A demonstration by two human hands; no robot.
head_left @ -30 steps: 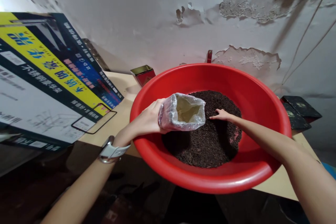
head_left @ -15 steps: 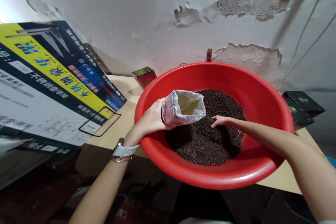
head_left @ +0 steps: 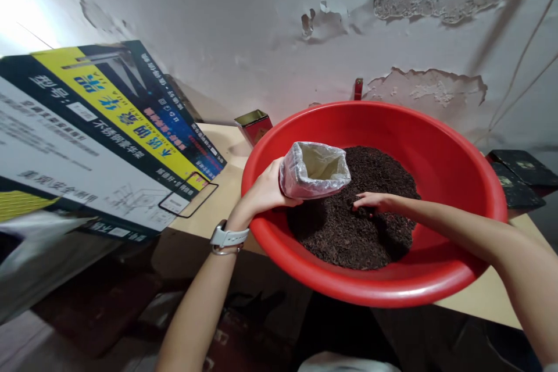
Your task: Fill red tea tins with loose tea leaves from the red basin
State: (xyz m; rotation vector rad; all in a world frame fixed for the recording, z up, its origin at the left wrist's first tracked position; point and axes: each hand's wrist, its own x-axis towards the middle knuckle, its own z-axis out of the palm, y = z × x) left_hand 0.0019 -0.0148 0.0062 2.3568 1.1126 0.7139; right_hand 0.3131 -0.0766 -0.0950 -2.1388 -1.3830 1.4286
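Observation:
My left hand (head_left: 269,189) is closed around a box (head_left: 300,190) lined with a clear plastic bag (head_left: 337,177). The box tilts over the left side of a large red basin (head_left: 457,157), its mouth facing up and to the right. Pale inner walls show through that mouth. A broad heap of dark, dry loose tea leaves (head_left: 340,241) covers the basin's bottom. Right of the box, my right hand (head_left: 375,201) reaches down to the heap, fingers stretched and slightly bent, their tips touching the leaves. Its underside is in shadow.
An open-topped red and gold box (head_left: 254,126) stands behind the basin's left rim. Dark boxes (head_left: 518,177) sit to the right. A large printed carton (head_left: 113,133) with a wire handle (head_left: 204,200) leans in from the left. Under everything lies a pale wooden table (head_left: 204,221).
The view has shifted, so the scene sits further right. My right hand's fingers have drawn slightly closer together at the leaves. My left hand still holds the lined box.

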